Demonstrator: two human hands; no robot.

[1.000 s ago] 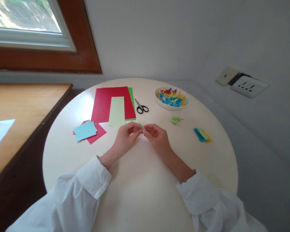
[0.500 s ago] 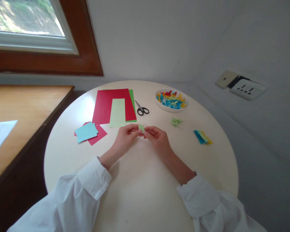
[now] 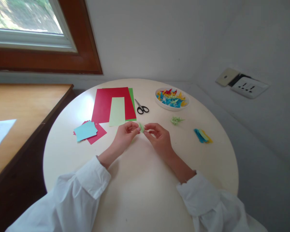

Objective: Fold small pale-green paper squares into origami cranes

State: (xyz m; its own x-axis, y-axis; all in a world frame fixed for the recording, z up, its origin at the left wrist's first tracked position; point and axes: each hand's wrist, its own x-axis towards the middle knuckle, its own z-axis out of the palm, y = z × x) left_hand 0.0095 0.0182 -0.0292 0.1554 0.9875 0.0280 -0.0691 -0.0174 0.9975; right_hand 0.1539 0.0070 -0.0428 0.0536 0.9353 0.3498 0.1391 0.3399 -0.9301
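Observation:
A small folded piece of light green paper point(image 3: 141, 128) is held between my two hands over the middle of the round table point(image 3: 145, 180). My left hand point(image 3: 125, 133) pinches its left side with thumb and forefinger. On the other side, my right hand point(image 3: 159, 137) grips its right edge between thumb and fingertips. Just behind the hands lie a pale green paper strip point(image 3: 117, 111) and a large red sheet point(image 3: 102, 103), with a green sheet point(image 3: 131, 100) partly hidden beneath. Black-handled scissors point(image 3: 142, 109) rest to the right of these sheets.
A white oval dish point(image 3: 171, 107) at the back right holds many coloured folded papers. Near it sit a light green folded-paper cluster point(image 3: 176, 120) and blue and yellow paper strips point(image 3: 202, 136). Light blue cards point(image 3: 85, 131) overlap red ones point(image 3: 98, 135) at left. A wooden desk point(image 3: 26, 103) stands further left.
The folded green paper now shows more upright between my fingertips, its layers more spread. My right fingers have lifted and arched slightly. The other papers and the scissors stay where they were.

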